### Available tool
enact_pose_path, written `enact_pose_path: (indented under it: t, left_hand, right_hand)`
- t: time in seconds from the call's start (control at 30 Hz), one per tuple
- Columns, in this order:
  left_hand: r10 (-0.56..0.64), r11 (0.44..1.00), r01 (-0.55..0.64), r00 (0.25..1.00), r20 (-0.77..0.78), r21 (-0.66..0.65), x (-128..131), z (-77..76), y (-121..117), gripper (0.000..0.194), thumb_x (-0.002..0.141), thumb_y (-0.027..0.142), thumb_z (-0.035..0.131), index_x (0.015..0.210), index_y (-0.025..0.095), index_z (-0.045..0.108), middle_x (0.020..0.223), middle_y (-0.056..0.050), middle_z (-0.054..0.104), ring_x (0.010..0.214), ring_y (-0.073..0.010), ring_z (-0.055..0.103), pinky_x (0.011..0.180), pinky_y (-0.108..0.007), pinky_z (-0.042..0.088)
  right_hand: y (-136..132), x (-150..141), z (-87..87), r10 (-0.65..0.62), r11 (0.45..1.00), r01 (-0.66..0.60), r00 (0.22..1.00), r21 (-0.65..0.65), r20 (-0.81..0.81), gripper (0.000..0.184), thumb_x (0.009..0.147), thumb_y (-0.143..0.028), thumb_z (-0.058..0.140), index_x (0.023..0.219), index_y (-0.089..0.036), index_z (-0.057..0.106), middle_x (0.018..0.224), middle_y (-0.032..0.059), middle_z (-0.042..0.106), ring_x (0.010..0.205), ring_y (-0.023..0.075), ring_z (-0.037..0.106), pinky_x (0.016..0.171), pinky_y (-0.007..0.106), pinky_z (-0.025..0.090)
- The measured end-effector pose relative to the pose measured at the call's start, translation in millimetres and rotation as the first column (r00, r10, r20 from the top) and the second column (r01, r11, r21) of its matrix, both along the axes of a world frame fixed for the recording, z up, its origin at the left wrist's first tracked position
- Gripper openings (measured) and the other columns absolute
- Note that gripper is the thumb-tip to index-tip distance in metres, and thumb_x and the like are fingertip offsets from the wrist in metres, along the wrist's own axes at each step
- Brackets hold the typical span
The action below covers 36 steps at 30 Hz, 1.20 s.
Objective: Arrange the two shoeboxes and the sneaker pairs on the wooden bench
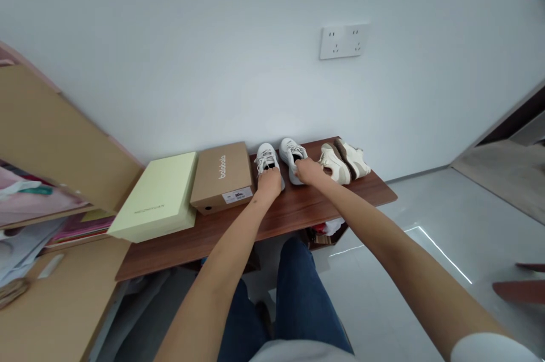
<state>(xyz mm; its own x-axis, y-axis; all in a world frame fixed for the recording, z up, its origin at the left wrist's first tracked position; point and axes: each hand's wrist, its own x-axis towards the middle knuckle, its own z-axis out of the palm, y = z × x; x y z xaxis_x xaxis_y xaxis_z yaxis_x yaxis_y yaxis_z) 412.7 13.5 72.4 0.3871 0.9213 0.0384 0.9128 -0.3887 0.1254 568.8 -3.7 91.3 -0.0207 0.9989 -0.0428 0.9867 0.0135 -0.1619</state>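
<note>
Two white sneakers stand side by side on a dark wooden bench [298,209] against the wall. My left hand [269,181] is closed on the heel of the left white sneaker [265,158]. My right hand [307,171] is closed on the heel of the right white sneaker [290,152]. Both arms are stretched forward over the bench.
A brown cardboard shoebox [222,176] and a pale green shoebox [158,196] lie left of the sneakers. A cream and brown pair of shoes [343,161] sits at the bench's right end. Light wooden shelves [46,180] with papers stand at left. A wall socket [344,41] is above.
</note>
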Motion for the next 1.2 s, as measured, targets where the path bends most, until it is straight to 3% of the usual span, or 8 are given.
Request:
enact_pose_path:
  t: [0.53, 0.83, 1.0, 1.1, 1.2]
  left_hand:
    - [0.011, 1.0, -0.011, 0.998, -0.067, 0.009, -2, -1.4, 12, 0.034, 0.083, 0.008, 0.048, 0.115, 0.005, 0.06, 0.105, -0.025, 0.066, 0.113, -0.0346, 0.06, 0.095, -0.041, 0.045]
    - [0.015, 1.0, -0.014, 0.998, -0.06, 0.02, -3, 2.5, 7, 0.032, 0.084, 0.014, 0.055, 0.115, 0.006, 0.058, 0.112, -0.025, 0.064, 0.116, -0.0356, 0.057, 0.097, -0.041, 0.043]
    - [-0.021, 0.991, 0.017, 0.999, 0.029, 0.132, 6, 15.4, -1, 0.033, 0.087, 0.02, 0.056, 0.118, 0.01, 0.056, 0.117, -0.021, 0.062, 0.118, -0.0327, 0.054, 0.1, -0.041, 0.04]
    - [-0.115, 0.979, 0.084, 0.98, 0.164, 0.184, 26, 19.9, -6, 0.034, 0.09, 0.022, 0.054, 0.123, 0.013, 0.055, 0.12, -0.018, 0.062, 0.118, -0.0303, 0.054, 0.101, -0.041, 0.04]
    - [-0.241, 0.968, 0.2, 0.913, 0.329, 0.152, 56, 11.3, -15, 0.036, 0.091, 0.021, 0.053, 0.126, 0.015, 0.054, 0.121, -0.015, 0.063, 0.116, -0.0266, 0.057, 0.101, -0.039, 0.042]
  right_hand:
    - [11, -20, -9.3, 0.036, 0.999, -0.037, 0.999, -0.019, -0.039, 0.031, 0.09, -0.02, 0.051, 0.118, -0.014, 0.063, 0.12, 0.0215, 0.065, 0.12, 0.0325, 0.055, 0.094, 0.04, 0.048]
    - [9, -16, -6.7, 0.057, 0.998, -0.057, 0.997, 0.007, -0.054, 0.029, 0.091, -0.023, 0.055, 0.117, -0.014, 0.063, 0.122, 0.0211, 0.063, 0.121, 0.033, 0.053, 0.095, 0.04, 0.047]
    - [2, 16, 4.4, 0.093, 0.989, -0.082, 0.991, 0.121, -0.092, 0.036, 0.093, -0.031, 0.054, 0.124, -0.015, 0.059, 0.127, 0.0186, 0.06, 0.122, 0.0313, 0.052, 0.101, 0.04, 0.041]
    - [-3, 55, 10.4, 0.053, 0.98, -0.036, 0.995, 0.196, -0.084, 0.036, 0.093, -0.029, 0.052, 0.125, -0.014, 0.059, 0.127, 0.0168, 0.061, 0.121, 0.0288, 0.053, 0.102, 0.038, 0.039]
    - [-8, 105, 11.1, -0.037, 0.976, 0.048, 0.998, 0.21, -0.055, 0.036, 0.093, -0.03, 0.052, 0.124, -0.014, 0.06, 0.125, 0.0154, 0.063, 0.117, 0.0272, 0.055, 0.1, 0.036, 0.04]
